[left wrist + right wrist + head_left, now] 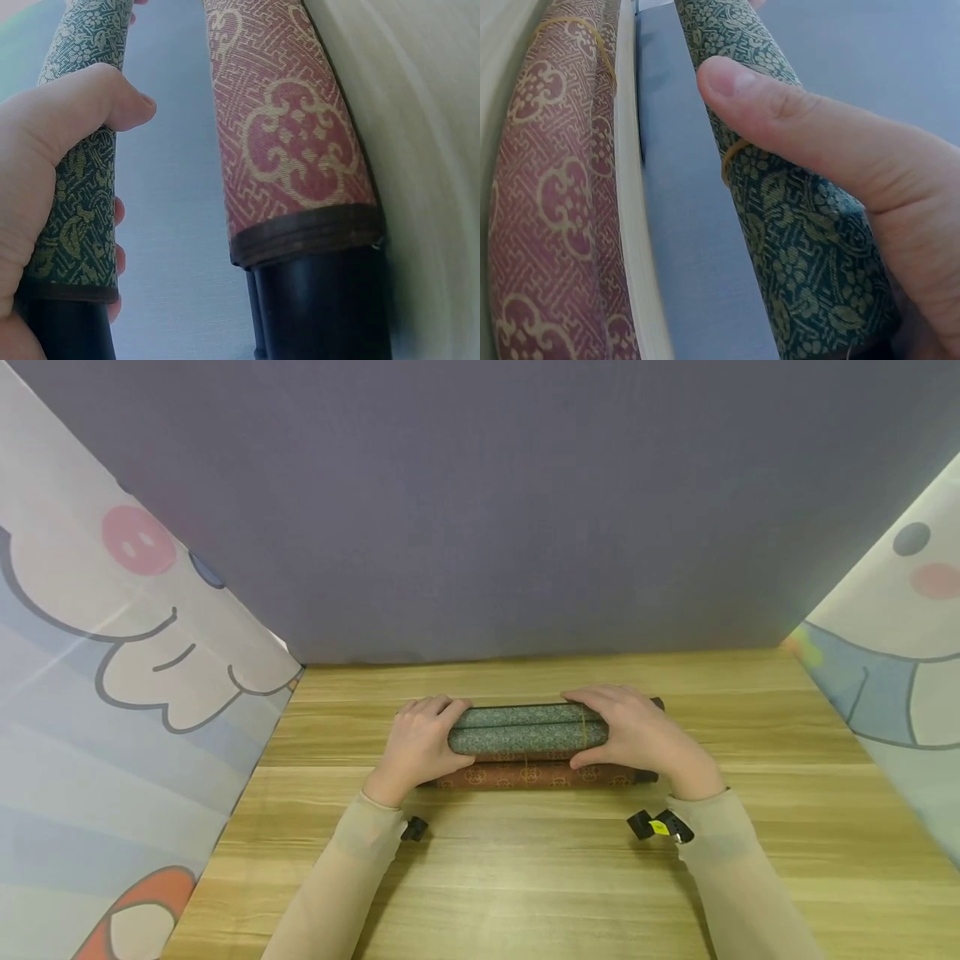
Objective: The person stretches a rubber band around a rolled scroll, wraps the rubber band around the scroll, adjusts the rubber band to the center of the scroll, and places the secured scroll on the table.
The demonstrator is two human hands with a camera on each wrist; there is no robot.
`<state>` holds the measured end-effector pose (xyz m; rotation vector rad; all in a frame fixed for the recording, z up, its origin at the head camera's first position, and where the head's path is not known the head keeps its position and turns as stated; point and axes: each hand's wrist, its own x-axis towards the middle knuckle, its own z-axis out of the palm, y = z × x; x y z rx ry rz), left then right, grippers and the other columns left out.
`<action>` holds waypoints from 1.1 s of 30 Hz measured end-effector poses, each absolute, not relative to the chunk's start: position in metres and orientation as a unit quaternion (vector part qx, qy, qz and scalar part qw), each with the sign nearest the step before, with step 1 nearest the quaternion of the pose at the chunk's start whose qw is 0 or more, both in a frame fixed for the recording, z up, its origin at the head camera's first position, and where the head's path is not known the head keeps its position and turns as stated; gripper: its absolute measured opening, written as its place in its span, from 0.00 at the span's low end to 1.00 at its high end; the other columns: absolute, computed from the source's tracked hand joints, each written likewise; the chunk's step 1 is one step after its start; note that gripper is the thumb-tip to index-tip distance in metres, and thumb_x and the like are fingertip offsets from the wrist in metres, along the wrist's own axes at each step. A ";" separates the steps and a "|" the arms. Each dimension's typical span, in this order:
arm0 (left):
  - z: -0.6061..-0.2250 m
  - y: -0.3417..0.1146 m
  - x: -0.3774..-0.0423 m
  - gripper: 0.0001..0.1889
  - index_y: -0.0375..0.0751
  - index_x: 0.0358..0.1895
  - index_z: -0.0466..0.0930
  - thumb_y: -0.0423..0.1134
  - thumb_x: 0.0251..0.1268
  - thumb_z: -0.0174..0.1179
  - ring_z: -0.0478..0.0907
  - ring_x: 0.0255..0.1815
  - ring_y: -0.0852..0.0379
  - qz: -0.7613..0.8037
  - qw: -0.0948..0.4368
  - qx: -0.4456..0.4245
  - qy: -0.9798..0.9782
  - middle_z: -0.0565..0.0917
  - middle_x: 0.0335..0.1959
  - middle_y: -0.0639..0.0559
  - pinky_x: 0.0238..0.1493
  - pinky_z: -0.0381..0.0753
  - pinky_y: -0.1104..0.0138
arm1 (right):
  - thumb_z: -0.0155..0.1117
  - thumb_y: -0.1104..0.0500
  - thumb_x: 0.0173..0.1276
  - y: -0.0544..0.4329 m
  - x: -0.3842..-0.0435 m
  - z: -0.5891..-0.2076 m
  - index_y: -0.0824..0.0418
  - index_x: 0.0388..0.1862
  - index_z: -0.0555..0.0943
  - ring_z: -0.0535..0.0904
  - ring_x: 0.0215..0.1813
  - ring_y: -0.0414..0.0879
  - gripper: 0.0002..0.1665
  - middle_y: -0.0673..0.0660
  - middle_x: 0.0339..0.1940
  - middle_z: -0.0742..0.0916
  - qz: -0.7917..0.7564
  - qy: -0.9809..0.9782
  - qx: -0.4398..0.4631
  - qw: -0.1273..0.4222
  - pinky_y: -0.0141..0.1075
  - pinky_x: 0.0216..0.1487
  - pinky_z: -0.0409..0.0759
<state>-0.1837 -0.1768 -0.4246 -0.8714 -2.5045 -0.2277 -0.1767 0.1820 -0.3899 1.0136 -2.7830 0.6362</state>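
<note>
A green patterned brocade scroll [517, 741], rolled on two rods with black ends, is held level between both hands. My left hand [422, 742] grips its left end, the thumb along the near side. At the other end my right hand [637, 735] grips it, thumb [780, 105] across the brocade beside a yellow rubber band [731, 161]. A red scroll with gold medallions [540, 775] lies on the table just nearer the body, partly covered by the green one in the head view. Both wrist views show a gap between the two scrolls.
The wood-grain table [525, 885] meets a grey upright panel [525, 527] behind the scrolls. Cartoon-printed sheets [150, 693] stand at the left and right sides. Small black devices [660, 827] are strapped at the wrists.
</note>
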 end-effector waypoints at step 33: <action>-0.424 -0.180 -0.182 0.45 0.45 0.63 0.86 0.56 0.36 0.91 0.89 0.48 0.41 -0.081 0.238 -0.311 -0.917 0.90 0.49 0.46 0.52 0.88 0.44 | 0.90 0.41 0.56 0.205 -0.183 -0.389 0.63 0.73 0.82 0.81 0.70 0.67 0.51 0.64 0.69 0.86 0.219 -0.922 0.318 0.039 0.66 0.73 0.73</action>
